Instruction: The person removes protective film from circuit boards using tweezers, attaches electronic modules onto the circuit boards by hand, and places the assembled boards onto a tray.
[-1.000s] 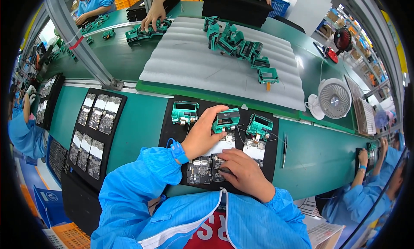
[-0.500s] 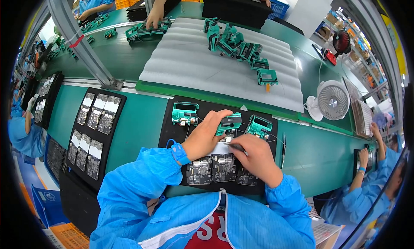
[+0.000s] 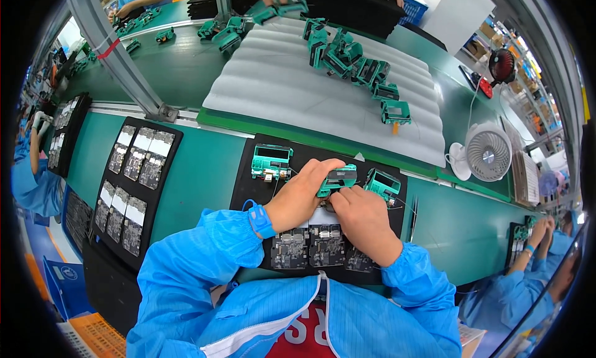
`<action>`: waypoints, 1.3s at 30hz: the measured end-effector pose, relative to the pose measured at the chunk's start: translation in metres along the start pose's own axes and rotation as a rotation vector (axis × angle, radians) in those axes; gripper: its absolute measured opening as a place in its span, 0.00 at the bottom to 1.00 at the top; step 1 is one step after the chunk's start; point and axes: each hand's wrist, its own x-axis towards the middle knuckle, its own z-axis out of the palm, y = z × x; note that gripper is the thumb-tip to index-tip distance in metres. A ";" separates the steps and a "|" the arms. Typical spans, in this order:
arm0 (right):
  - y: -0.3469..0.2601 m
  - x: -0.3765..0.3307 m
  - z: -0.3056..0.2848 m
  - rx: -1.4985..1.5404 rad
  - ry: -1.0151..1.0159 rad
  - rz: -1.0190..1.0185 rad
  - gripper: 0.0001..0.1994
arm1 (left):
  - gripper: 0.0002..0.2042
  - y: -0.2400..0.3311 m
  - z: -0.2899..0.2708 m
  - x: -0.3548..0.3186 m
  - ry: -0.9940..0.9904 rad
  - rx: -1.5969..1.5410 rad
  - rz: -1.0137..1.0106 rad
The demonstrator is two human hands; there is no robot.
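Observation:
My left hand [image 3: 297, 198] is closed around a teal plastic housing [image 3: 341, 175] above a black foam tray [image 3: 243, 195]. My right hand [image 3: 367, 220] presses its closed fingers against the near side of that housing; whatever they grip is hidden behind them. Another teal housing [image 3: 271, 162] lies to the left of my hands and one more teal housing [image 3: 383, 184] to the right, both with thin wires. In the near half of the tray sits a row of dark circuit boards [image 3: 327, 246], partly covered by my right wrist.
A second black tray [image 3: 162, 200] with several boards stands left. Beyond a green ledge, teal housings [image 3: 338, 57] lie heaped on white foam sheeting [image 3: 261, 79]. Tweezers [image 3: 413, 219] rest right of my tray. A white fan [image 3: 488, 152] stands far right. Co-workers sit at both sides.
My right hand has moved up against the housing, and the dark pointed tool it held is now out of sight. Across the bench, a co-worker's hand has lifted a teal housing toward the foam sheeting.

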 end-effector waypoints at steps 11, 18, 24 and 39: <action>-0.012 -0.028 -0.022 0.067 0.131 0.083 0.15 | 0.42 -0.003 0.009 0.001 0.068 0.097 0.044; -0.042 -0.038 -0.015 0.457 -0.045 -0.066 0.17 | 0.34 0.023 -0.039 -0.019 0.171 0.415 0.133; -0.061 -0.031 0.016 0.549 -0.213 -0.215 0.14 | 0.34 -0.035 -0.098 -0.046 0.172 0.288 -0.144; -0.061 0.005 0.011 0.785 -0.105 -0.165 0.11 | 0.32 -0.001 -0.057 -0.034 0.128 -0.426 -0.208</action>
